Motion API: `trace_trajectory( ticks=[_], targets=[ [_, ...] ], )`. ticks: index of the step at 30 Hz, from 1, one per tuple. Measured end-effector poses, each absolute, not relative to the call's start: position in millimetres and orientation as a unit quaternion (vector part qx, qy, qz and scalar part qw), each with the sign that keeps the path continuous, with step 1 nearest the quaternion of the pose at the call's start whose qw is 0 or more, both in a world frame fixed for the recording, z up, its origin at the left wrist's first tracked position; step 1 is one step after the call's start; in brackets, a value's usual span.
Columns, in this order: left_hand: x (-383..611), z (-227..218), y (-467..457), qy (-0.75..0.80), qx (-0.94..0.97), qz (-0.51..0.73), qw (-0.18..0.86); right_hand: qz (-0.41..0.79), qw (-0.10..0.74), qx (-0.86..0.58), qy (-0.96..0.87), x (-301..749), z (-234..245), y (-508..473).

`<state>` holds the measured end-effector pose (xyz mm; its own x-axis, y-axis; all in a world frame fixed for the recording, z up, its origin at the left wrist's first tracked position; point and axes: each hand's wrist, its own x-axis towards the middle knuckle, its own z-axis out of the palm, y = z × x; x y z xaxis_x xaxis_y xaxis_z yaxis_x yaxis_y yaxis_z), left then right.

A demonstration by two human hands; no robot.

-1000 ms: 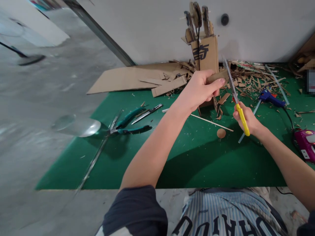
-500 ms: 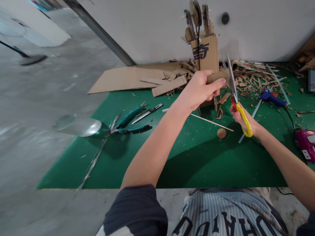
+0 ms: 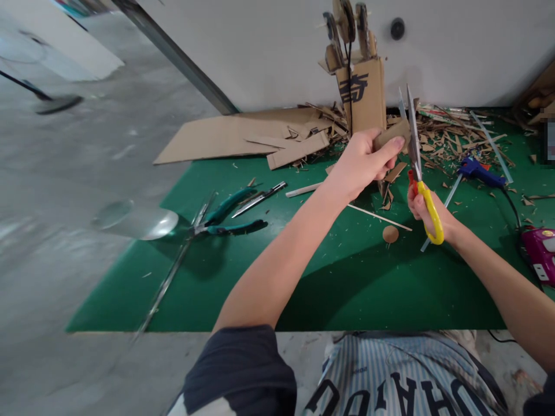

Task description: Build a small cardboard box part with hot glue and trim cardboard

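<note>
Between the thumb and fingers of my left hand (image 3: 368,156) is a small piece of brown cardboard (image 3: 392,135). My right hand (image 3: 427,211) grips a pair of scissors (image 3: 415,133) with yellow and red handles, their blades pointing up and slightly parted. The cardboard's right end meets the blades; whether it lies between them I cannot tell. Behind my left hand stands an upright cardboard structure (image 3: 364,95) with dark lettering and round discs on top. A small cardboard disc (image 3: 390,234) and a thin wooden stick (image 3: 381,217) lie below my hands on the green tabletop (image 3: 347,289).
Teal-handled pliers (image 3: 229,216), a utility knife (image 3: 260,198) and a clear cylinder (image 3: 139,221) are at the left. Cardboard sheets (image 3: 234,136) and scraps (image 3: 446,138) line the back. A blue glue gun (image 3: 481,172) and a purple power strip (image 3: 540,251) are at the right.
My left hand has moved slightly right and down with the cardboard, which is tilted more. The scissors have turned more upright, with their blades still slightly apart.
</note>
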<state>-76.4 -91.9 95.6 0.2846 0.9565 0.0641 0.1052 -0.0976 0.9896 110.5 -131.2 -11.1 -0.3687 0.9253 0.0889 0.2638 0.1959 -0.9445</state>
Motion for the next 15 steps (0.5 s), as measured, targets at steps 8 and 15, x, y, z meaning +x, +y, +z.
trace_trajectory(
  ticks=[8,15],
  targets=[
    [-87.5,101.1,-89.1,0.423,0.639,0.385,0.514,0.365,0.362,-0.473,-0.716,117.2,-10.7,-127.0],
    [-97.3,105.6,-86.7,0.436,0.664,0.362,0.487,0.308,0.340,-0.484,-0.746,124.1,-3.4,-124.6]
  ],
)
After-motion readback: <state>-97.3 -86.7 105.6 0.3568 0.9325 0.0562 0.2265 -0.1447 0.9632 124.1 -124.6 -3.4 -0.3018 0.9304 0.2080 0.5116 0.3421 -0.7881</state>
